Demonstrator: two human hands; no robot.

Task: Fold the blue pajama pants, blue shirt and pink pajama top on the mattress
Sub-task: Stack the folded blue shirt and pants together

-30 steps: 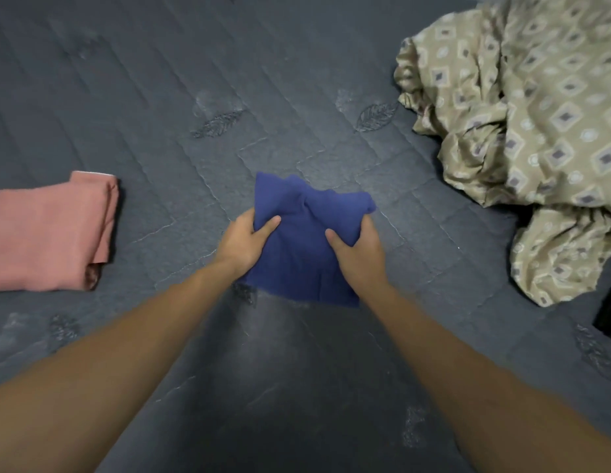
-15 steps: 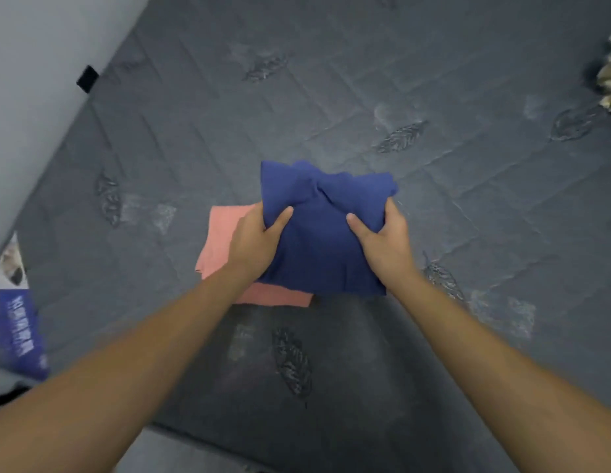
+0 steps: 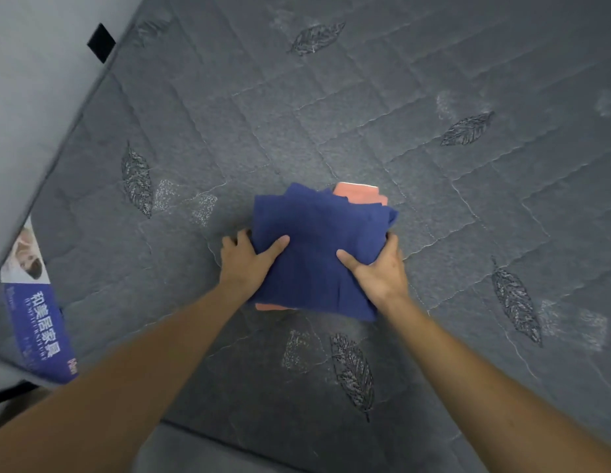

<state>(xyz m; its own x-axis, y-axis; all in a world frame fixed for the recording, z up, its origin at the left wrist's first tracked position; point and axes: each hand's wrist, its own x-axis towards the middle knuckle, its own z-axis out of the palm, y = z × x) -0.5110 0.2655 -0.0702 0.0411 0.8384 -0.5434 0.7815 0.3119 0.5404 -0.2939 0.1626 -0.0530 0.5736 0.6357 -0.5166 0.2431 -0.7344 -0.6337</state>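
A folded dark blue garment [image 3: 317, 247] lies over the folded pink pajama top [image 3: 360, 192], whose edges peek out at the far right and at the near left. My left hand [image 3: 247, 259] grips the blue bundle's left side, thumb on top. My right hand [image 3: 379, 268] grips its right side, thumb on top too. Both lie on the grey quilted mattress [image 3: 433, 148]. I cannot tell whether the blue piece is the shirt or the pants.
The mattress's left edge runs diagonally along a pale wall [image 3: 31, 97]. A blue printed label [image 3: 38, 322] hangs on the mattress side at lower left. A black tab [image 3: 101, 42] sits on the upper left edge.
Both hands carried the blue bundle leftward from bare mattress onto the pink top and lowered it there. The patterned beige cloth has left the view.
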